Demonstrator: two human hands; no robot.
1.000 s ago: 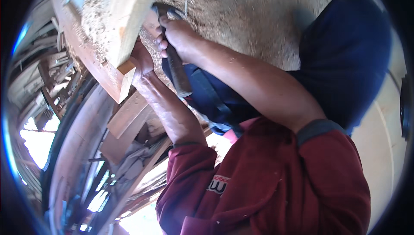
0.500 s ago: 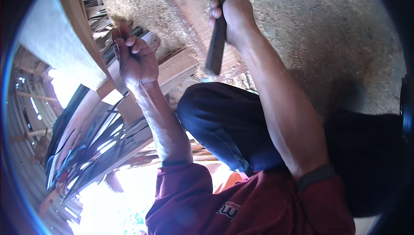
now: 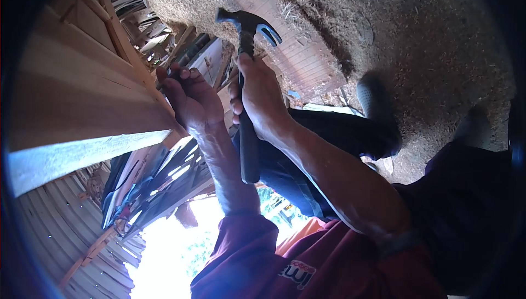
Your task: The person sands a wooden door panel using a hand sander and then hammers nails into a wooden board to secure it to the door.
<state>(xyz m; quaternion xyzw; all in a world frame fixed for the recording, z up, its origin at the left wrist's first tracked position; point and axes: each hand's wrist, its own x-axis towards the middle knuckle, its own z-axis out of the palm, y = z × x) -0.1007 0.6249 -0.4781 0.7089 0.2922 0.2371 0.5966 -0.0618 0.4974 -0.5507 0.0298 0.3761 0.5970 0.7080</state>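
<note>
My right hand (image 3: 262, 95) is wrapped round the dark handle of a claw hammer (image 3: 249, 156). Its metal head points up and away from me, the claw to the right. Just left of it, my left hand (image 3: 194, 101) is closed in a pinch, palm toward me. Its fingertips are beside the edge of a wooden frame (image 3: 134, 58); whatever they hold, if anything, is too small to make out. The two hands are apart, with the hammer passing close to the left wrist.
A broad plank (image 3: 285, 30) lies on the sawdust-covered ground (image 3: 427, 41) ahead. Scrap wood strips (image 3: 164, 173) are heaped at the left, near a corrugated metal wall (image 3: 60, 217). My feet stand on the ground at the right.
The hammer has come left and closer to my left hand, its head now fully in view. The view has shifted, showing more of the wooden frame. My legs look more upright.
</note>
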